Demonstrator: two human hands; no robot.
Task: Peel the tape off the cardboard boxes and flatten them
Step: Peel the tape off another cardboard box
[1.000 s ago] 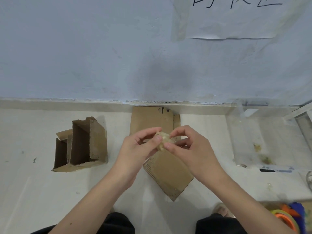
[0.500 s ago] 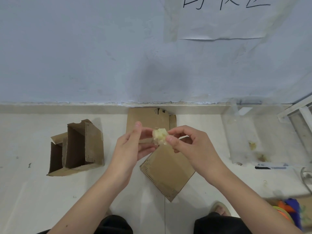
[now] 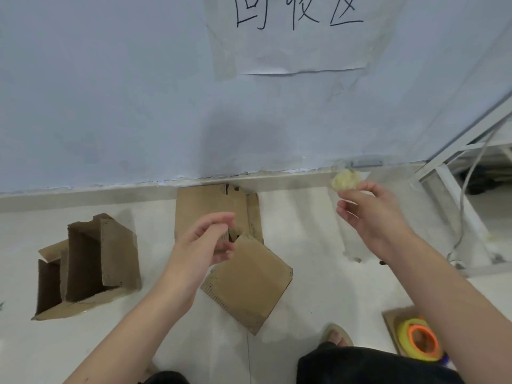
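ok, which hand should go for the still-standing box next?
Left. The left hand holds nothing and hangs nearer the standing box on the left. The right hand is far right, pinching a tape wad.

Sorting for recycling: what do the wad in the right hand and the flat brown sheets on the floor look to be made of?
The wad, pinched by the right hand, looks like balled-up clear plastic tape: yellowish, translucent, crinkled and slightly shiny. The flat sheets look like matte brown corrugated cardboard; one has perforated edges.
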